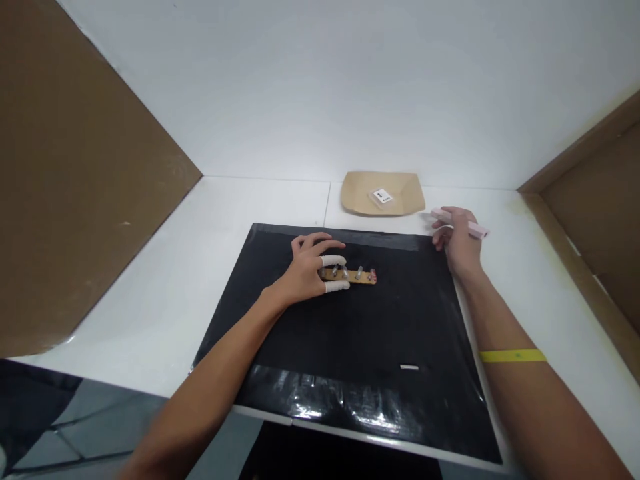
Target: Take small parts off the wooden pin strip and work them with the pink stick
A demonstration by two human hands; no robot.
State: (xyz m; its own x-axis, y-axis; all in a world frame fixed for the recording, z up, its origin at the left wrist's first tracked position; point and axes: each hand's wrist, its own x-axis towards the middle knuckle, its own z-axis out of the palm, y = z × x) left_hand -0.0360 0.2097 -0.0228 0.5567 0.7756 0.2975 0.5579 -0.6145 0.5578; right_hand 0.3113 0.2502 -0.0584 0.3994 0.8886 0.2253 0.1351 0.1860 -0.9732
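Note:
My left hand, with white finger covers on the thumb and index finger, pinches a narrow wooden strip from its two long sides. Several small clear or metallic pegs stand up from the strip, and its right end is reddish. The strip's left end is partly hidden by the hand. At the mat's upper right corner, my right hand is closed around a slim pale pink bar, whose kind I cannot make out. A short shiny metal rod lies apart from both hands.
A black mat covers the middle of the white table. Behind it sits a brown paper tray with a small clear labelled box inside. Brown panels flank both sides, and a white wall closes the back.

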